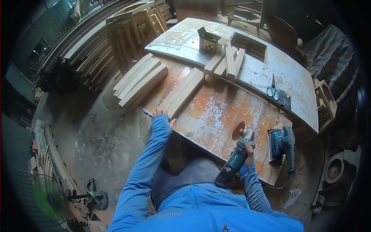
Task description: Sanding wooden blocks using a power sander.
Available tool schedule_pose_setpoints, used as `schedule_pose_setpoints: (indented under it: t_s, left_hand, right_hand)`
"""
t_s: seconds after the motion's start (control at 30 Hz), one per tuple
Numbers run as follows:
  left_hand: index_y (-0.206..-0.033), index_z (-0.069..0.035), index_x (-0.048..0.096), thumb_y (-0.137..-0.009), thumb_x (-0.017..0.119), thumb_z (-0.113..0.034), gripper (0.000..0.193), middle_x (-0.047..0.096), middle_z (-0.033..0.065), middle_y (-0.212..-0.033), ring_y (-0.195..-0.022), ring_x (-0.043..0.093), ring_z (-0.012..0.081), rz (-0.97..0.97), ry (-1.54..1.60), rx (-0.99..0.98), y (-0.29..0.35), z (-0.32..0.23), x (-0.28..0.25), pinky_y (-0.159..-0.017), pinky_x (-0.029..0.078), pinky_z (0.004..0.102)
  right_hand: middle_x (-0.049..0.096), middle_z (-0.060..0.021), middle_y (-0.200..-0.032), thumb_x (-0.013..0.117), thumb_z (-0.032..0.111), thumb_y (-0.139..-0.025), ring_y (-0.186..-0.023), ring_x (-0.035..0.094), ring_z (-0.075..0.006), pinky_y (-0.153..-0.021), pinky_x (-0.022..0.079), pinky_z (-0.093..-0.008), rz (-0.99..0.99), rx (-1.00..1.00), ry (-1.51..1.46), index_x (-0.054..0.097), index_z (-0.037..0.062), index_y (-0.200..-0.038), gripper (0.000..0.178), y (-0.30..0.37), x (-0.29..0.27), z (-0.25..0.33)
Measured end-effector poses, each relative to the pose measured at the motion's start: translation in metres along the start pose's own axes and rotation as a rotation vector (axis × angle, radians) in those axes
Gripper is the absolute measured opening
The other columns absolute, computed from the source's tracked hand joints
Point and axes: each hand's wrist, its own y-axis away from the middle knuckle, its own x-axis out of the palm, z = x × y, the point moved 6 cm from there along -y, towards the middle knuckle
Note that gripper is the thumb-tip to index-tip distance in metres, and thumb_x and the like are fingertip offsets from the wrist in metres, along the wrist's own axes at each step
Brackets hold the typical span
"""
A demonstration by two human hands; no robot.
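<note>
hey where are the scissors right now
In the head view, the scissors lie right of centre on the pale panel, near its front edge, beside a dark scrap.

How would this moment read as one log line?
left hand: at near end of wooden strips | right hand: gripping angle grinder | right of grinder: sander

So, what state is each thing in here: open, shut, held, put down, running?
Grinder: held in the right hand; can't tell whether its disc spins.
Sander: set down, unheld.
Two wood strips: side by side, left hand at their near end.
Box: open.
Scissors: lying down; blades seem closed.
Fan: green blades blurred, apparently spinning.
</note>
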Motion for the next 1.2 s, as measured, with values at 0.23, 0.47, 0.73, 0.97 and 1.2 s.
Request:
schedule_pose_setpoints:
  t_s: [0.23, 0.47, 0.73, 0.97, 1.2]
  left_hand:
    - [-0.135, 0.001, 0.046, -0.071, 0.083, -0.028, 0.079, 0.049, 0.0208, -0.118, -0.111, 0.049, 0.0387, -0.157, 0.021, -0.150, 0.037, 0.014, 0.054, -0.094, 0.044, 0.0483]
    - [-0.124, -0.004, 0.058, -0.070, 0.083, -0.036, 0.067, 0.058, 0.0189, -0.113, -0.108, 0.053, 0.0367, -0.025, -0.036, -0.220, 0.037, -0.035, 0.052, -0.092, 0.043, 0.0499]
    - [-0.119, 0.000, 0.056, -0.071, 0.080, -0.029, 0.061, 0.059, 0.0213, -0.109, -0.102, 0.054, 0.0390, -0.042, 0.073, -0.029, 0.093, -0.048, 0.047, -0.086, 0.043, 0.0492]
    - [-0.122, 0.002, 0.057, -0.074, 0.080, -0.029, 0.061, 0.062, 0.0179, -0.102, -0.097, 0.058, 0.0317, 0.188, 0.235, -0.062, 0.162, -0.096, 0.025, -0.085, 0.047, 0.0425]
    - [-0.134, 0.004, 0.050, -0.086, 0.078, -0.020, 0.061, 0.063, 0.0150, -0.117, -0.104, 0.060, 0.0196, 0.152, 1.096, -0.568, 0.194, -0.041, 0.081, -0.091, 0.050, 0.0316]
  right_hand:
    - [0.064, -0.0132, -0.091, 0.074, 0.051, -0.075, -0.080, 0.068, -0.0268, -0.072, 0.059, -0.0399, 0.067, -0.015, 0.060, 0.057, 0.0019, -0.115, 0.066, 0.013, 0.012, -0.001]
    - [0.066, -0.0146, -0.095, 0.075, 0.053, -0.075, -0.083, 0.069, -0.0286, -0.075, 0.060, -0.0423, 0.148, -0.003, 0.032, 0.057, 0.0030, -0.114, 0.066, 0.017, 0.010, -0.001]
    - [0.066, -0.0154, -0.095, 0.076, 0.055, -0.074, -0.083, 0.069, -0.0289, -0.075, 0.060, -0.0428, 0.158, -0.041, 0.057, 0.057, 0.0023, -0.116, 0.070, 0.010, 0.010, 0.000]
    - [0.066, -0.0112, -0.094, 0.079, 0.057, -0.074, -0.079, 0.069, -0.0268, -0.069, 0.060, -0.0413, 0.231, 0.027, 0.013, 0.056, 0.0058, -0.118, 0.071, 0.009, 0.005, -0.014]
    - [0.065, -0.0142, -0.097, 0.074, 0.060, -0.076, -0.083, 0.068, -0.0304, -0.074, 0.060, -0.0440, 0.168, -0.014, 0.076, 0.056, 0.0047, -0.117, 0.072, 0.009, 0.000, -0.016]
